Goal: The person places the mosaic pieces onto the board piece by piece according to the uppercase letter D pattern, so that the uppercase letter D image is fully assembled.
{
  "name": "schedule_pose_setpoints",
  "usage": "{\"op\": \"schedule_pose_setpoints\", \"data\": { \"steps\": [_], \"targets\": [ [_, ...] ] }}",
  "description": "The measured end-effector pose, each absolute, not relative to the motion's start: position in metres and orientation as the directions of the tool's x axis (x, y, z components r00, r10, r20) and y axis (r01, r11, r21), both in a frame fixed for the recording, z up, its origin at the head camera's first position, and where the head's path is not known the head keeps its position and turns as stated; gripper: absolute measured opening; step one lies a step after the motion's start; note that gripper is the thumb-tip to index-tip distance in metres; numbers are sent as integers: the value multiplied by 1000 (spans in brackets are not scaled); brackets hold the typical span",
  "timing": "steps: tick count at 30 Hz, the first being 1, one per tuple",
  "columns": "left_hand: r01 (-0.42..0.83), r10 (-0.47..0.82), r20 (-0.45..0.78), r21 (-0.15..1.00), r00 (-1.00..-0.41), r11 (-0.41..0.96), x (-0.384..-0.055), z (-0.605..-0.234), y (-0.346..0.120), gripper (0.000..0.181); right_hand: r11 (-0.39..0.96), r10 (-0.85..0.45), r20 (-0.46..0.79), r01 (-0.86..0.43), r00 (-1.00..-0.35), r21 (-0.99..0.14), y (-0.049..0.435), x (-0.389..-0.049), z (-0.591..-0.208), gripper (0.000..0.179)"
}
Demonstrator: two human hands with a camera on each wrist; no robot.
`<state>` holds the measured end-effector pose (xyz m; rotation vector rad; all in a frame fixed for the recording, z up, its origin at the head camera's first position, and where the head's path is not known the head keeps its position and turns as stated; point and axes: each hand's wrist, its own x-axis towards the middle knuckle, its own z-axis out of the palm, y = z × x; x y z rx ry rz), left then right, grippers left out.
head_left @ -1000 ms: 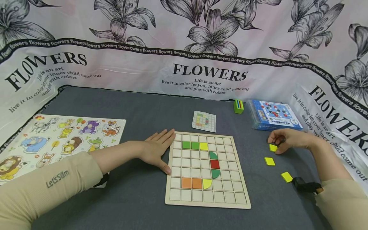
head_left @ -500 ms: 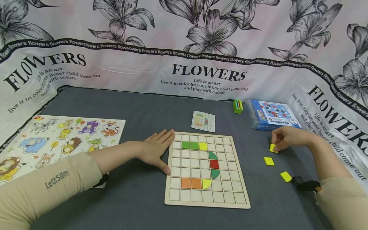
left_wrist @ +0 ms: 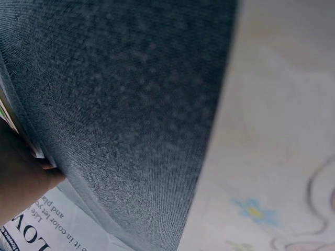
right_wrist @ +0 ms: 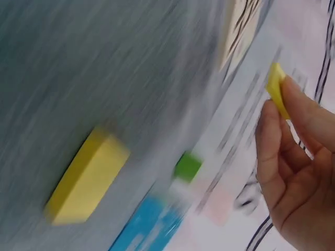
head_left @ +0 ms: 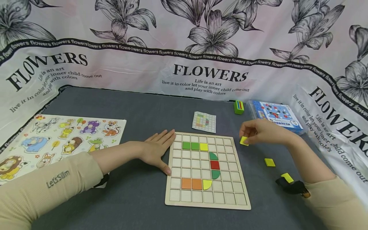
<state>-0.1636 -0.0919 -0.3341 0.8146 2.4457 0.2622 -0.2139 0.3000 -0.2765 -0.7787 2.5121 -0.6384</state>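
My left hand (head_left: 157, 151) lies with fingers spread against the left edge of the wooden grid board (head_left: 207, 198). Some of the board's cells hold green, yellow, red and orange pieces. Just off the board's upper right corner, my right hand (head_left: 257, 132) pinches a yellow square tile (head_left: 244, 141) between thumb and fingers. The right wrist view shows this tile (right_wrist: 276, 89) held at the fingertips. Two more yellow tiles lie on the dark cloth at right: one tile (head_left: 270, 162) in plain sight, another tile (head_left: 287, 178) partly behind the wrist strap.
A pattern card (head_left: 203, 122) lies beyond the board. A small green box (head_left: 238, 107) and a blue boxed set (head_left: 277, 115) stand at the back right. At left is a white animal picture board (head_left: 95, 127), partly under the left forearm.
My right hand has taken the farthest yellow tile off the cloth and carried it left toward the board. The left hand stays in place.
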Motion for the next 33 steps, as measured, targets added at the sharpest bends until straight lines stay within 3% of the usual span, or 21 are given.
{"op": "schedule_pose_setpoints", "data": {
  "steps": [6, 14, 33],
  "targets": [
    [493, 599, -431, 341, -675, 800, -164, -335, -92, 126, 716, -620, -158, -472, -769, -515, 251, -199, -275, 15],
    [497, 597, -428, 330, -679, 802, -165, -337, -92, 127, 613, -708, -93, -543, -700, -574, 199, -181, -280, 13],
    [485, 589, -432, 335, -683, 808, -163, -336, -91, 128, 552, -808, -232, -560, -541, -617, 132, -157, -305, 14]
  ]
}}
